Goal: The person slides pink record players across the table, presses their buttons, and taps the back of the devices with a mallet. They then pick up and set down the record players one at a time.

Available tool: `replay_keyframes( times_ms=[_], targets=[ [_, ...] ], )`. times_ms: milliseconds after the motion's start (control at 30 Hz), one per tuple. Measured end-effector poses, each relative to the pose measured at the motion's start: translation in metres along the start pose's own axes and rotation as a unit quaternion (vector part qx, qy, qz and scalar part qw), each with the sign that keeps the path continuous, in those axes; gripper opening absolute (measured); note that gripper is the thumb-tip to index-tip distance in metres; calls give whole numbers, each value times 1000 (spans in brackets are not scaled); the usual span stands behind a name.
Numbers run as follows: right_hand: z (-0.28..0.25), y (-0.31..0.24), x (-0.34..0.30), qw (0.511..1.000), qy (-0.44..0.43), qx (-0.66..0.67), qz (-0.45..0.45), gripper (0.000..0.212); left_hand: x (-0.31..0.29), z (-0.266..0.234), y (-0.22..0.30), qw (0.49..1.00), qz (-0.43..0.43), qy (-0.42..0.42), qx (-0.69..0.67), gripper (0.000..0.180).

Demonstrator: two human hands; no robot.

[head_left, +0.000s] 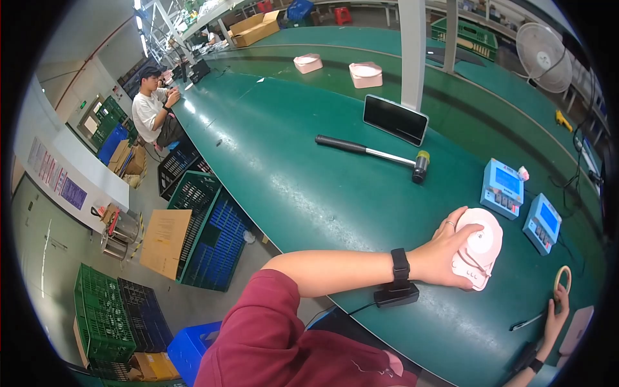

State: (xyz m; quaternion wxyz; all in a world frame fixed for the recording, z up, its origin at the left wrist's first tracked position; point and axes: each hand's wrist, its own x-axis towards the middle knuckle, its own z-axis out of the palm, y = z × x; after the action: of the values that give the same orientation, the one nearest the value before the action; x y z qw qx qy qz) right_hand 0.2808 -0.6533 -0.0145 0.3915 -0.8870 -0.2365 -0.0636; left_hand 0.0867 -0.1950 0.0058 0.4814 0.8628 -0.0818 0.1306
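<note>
My left hand [445,255] is wrapped round a pale pink plastic housing [480,240] with a round disc on top. It sits on the green workbench or just above it; I cannot tell which. At the lower right, the fingers of my right hand [556,319] grip a thin beige ring [563,278] that looks like a nearly used-up tape roll, held on edge. Beside that hand lies a dark pen [525,322]. A pink flat-sided piece [577,329] shows at the bench's right edge, partly cut off by the view's rim.
Two blue boxes with screens [503,188] [542,223] stand beyond the housing. A mallet [374,153] lies in front of a propped phone [395,120]. Pink housings [366,75] rest on the belt behind a white post [412,51]. Crates [213,238] stand left; a co-worker [153,106] sits far left.
</note>
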Motion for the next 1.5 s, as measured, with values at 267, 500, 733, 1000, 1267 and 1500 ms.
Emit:
replay_keyframes(
  times_ms=[267,500,733,1000,1267,1500],
  targets=[
    [5,-24,-7,995,-29,26,-88,16,3,3,3,1000,3,-1,-14,102],
    [11,-47,-8,997,-37,35,-64,22,-2,-1,0,999,27,17,40,103],
    [10,-72,-5,994,-33,86,-54,25,5,-3,7,999,18,0,28,109],
    [8,-72,3,996,-43,71,-41,28,15,-7,-5,999,9,23,-47,113],
    [2,-13,-16,995,-72,59,-48,34,22,-23,-21,998,37,11,-43,99],
    [3,10,-6,986,-105,118,-53,42,29,-43,-24,998,43,-49,-25,96]
  ],
)
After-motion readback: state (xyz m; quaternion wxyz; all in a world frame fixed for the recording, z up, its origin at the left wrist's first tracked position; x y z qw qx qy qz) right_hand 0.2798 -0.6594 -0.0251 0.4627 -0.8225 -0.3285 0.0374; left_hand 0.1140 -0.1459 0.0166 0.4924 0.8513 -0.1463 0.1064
